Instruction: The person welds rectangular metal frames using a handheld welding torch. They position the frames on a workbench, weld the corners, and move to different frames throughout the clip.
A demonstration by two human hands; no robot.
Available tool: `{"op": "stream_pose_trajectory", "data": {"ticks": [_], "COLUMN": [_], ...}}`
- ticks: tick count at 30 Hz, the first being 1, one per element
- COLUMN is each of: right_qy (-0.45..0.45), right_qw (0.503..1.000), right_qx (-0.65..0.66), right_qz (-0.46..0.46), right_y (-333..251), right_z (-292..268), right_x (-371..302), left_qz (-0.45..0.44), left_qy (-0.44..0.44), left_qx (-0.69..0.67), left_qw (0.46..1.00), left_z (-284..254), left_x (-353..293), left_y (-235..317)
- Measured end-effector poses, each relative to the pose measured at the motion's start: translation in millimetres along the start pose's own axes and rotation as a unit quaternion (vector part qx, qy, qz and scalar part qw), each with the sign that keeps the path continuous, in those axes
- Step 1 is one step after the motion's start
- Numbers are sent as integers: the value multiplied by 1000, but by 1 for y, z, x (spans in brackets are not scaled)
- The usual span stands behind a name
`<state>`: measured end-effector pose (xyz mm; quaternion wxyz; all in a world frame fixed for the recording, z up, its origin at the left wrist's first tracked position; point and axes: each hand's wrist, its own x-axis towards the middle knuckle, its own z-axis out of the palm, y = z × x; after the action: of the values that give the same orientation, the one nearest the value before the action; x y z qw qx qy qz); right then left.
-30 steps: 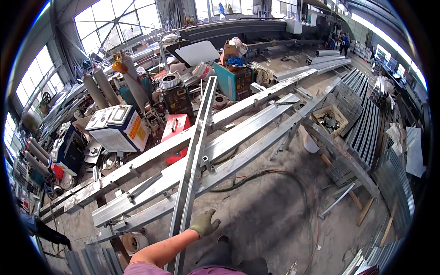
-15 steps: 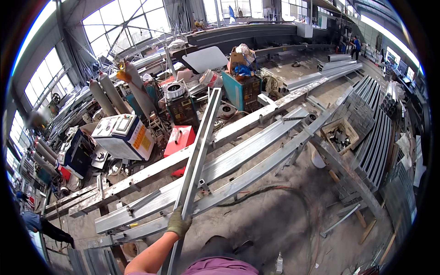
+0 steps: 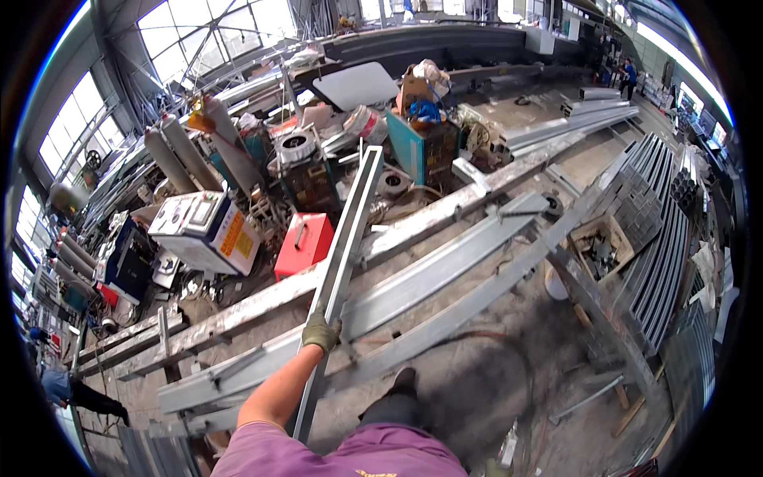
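A long galvanized steel channel (image 3: 348,238) stretches away from me, crossing above the horizontal beams at a slant. My left hand (image 3: 322,332), in an olive work glove, is wrapped round its near part. The channel's far end rises in front of the machines, and its near end runs down beside my body. Only a bit of my right hand (image 3: 498,470), also gloved, shows at the lower edge. A slim silver-grey object (image 3: 509,444) sticks up from it; its kind is too small to make out, and the fingers are mostly hidden.
Wide steel beams (image 3: 429,274) lie on supports before me. A red box (image 3: 304,245), a white machine (image 3: 205,232) and gas cylinders (image 3: 171,159) stand beyond. At right are a crate of metal pieces (image 3: 602,248) and stacked profiles (image 3: 664,230). Another person (image 3: 75,393) is at far left.
My left hand and the channel have moved up and away from me, and my view has shifted. The silver-grey object has risen to the right, and a bit of my right glove now shows.
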<state>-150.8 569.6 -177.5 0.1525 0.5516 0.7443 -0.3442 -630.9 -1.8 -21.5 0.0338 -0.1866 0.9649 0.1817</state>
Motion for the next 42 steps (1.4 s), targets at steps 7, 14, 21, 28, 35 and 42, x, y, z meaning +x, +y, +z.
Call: {"op": "stream_pose_trajectory", "data": {"ticks": [7, 14, 21, 28, 35, 42], "right_qy": [40, 36, 3, -39, 87, 42], "right_qw": [998, 994, 998, 994, 996, 998], "right_qx": [-12, -24, 33, -91, 12, 33], "right_qz": [55, 99, 52, 55, 12, 22], "right_y": [-40, -53, -76, -149, -186, -224], "right_z": [32, 40, 39, -2, -22, -17], "right_x": [-4, -18, -19, -8, -8, -4], "left_qz": [-100, -107, -165, -212, -178, -162], "left_qy": [-108, -168, -191, -205, -235, -295], "left_qx": [27, 8, -171, -95, -25, -72], "left_qw": [989, 980, 952, 951, 955, 939], "left_z": [53, 66, 16, 34, -7, -56], "left_x": [102, 107, 111, 99, 63, 35], "left_y": [21, 1, -46, -78, -60, -41]}}
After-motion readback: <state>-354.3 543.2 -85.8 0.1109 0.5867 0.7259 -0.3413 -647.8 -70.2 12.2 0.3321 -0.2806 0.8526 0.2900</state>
